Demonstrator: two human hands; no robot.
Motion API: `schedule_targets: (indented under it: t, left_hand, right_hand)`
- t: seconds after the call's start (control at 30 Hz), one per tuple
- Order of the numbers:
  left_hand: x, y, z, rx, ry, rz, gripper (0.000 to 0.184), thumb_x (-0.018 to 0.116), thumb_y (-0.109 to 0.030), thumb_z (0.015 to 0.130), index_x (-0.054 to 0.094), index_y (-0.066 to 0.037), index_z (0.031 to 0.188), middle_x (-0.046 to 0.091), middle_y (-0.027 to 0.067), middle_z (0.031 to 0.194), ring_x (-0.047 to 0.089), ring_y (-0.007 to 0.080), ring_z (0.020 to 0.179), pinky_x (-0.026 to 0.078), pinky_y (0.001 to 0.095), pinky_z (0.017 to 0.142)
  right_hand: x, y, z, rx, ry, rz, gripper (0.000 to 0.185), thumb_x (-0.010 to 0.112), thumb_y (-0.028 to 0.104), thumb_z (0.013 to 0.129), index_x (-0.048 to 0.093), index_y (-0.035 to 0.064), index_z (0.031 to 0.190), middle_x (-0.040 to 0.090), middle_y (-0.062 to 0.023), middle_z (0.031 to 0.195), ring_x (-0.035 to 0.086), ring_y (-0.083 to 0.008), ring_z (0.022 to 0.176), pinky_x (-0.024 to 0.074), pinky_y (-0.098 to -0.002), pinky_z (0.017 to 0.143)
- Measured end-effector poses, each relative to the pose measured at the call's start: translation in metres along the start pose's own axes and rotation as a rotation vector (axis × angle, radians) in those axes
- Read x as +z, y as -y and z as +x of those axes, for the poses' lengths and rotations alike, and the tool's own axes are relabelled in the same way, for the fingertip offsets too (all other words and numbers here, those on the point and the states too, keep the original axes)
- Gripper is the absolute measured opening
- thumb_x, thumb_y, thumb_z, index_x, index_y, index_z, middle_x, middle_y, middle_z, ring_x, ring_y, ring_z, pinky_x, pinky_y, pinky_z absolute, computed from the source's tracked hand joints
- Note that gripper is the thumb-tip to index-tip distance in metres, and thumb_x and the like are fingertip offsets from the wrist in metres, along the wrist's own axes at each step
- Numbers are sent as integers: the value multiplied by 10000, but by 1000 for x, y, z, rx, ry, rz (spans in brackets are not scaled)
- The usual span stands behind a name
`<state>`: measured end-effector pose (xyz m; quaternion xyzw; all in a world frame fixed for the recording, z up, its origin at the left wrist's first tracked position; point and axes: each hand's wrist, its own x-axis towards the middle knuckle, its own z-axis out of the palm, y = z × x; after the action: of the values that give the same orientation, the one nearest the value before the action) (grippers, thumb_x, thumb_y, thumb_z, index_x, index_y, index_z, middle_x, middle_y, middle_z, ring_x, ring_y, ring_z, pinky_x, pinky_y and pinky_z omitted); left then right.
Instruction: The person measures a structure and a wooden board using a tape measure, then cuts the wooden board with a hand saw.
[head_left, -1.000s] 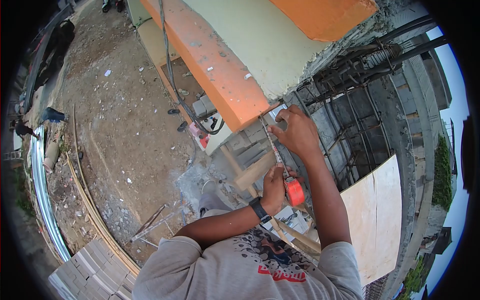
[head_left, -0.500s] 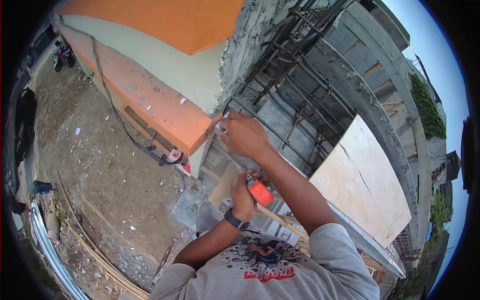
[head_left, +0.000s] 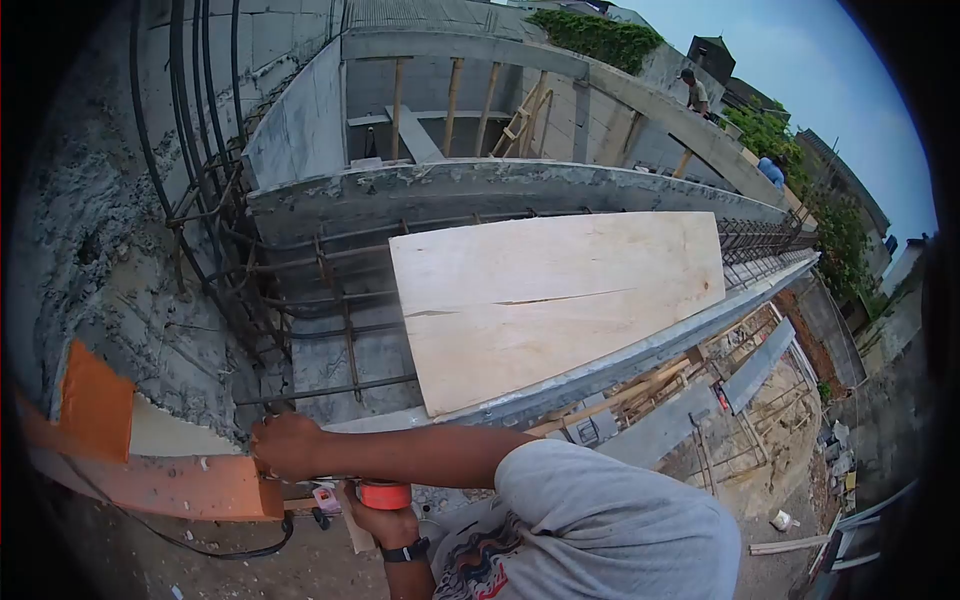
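Observation:
My left hand, with a dark watch on its wrist, is closed around a red-orange tape measure low in the view. Just above and to the left, my right hand is curled against the rough wall at the end of the orange ledge. Its fingertips face away from me, so whatever they pinch is hidden. My right forearm crosses over the tape measure and covers part of it.
A plywood sheet lies over the rebar cage in a concrete beam trough. Upright rebar rises at the left. A dark cable hangs below the ledge. Another person is far off at the upper right.
The view has swung to the right, bringing the plywood and beam to the middle. My right hand stays at the ledge's corner, and my left hand still holds the tape measure.

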<state>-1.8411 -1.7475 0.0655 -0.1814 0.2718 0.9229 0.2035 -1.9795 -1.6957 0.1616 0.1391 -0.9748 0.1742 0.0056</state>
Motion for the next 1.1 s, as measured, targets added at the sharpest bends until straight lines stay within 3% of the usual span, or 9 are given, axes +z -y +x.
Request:
schedule_targets:
  t: [0.4,0.47,0.6,0.67,0.83,1.1]
  left_hand:
    - [0,1,-3,-47,-10,-17,397,437,-403,1094,555,-114,1339,655,62,1283,651,255,1160,550,433,948]
    - [4,5,-2,17,-80,-2,334,454,-354,1097,552,-82,1264,625,68,1187,657,226,1093,553,397,917]
    - [24,-1,-14,60,-44,-87,277,456,-327,1100,564,-72,1101,635,74,1007,681,235,918,591,430,816]
    - [11,6,-7,14,66,-153,256,454,-330,1106,546,-91,1086,615,38,1009,672,216,981,585,410,830]
    - [25,5,-10,69,-51,-193,314,469,-344,1116,545,-47,1049,639,99,919,724,282,813,635,434,738]
    - [24,6,-8,75,-50,-180,328,455,-338,1126,550,-36,1037,637,103,891,734,287,815,626,399,728]
  right_hand:
    - [-7,0,-3,-8,4,63,238,769,248,799,808,89,971,674,-194,1163,686,-362,1088,582,-455,859]
    - [-16,-1,-7,-60,23,60,327,743,261,846,757,25,1072,661,-200,1184,685,-355,1088,585,-457,871]
    - [-30,5,-4,-29,135,-15,324,684,226,938,714,55,1212,649,-174,1251,681,-360,1112,584,-453,882]
    - [-28,7,-3,14,85,-39,287,681,273,941,728,92,1158,652,-165,1158,688,-368,1058,551,-491,907]
    - [-27,7,-2,1,78,-42,269,756,276,901,755,110,1112,655,-150,1118,688,-369,1039,550,-490,895]
    - [-30,10,-4,-2,81,-54,325,804,321,857,760,118,1108,656,-138,1104,695,-365,1003,551,-480,866]
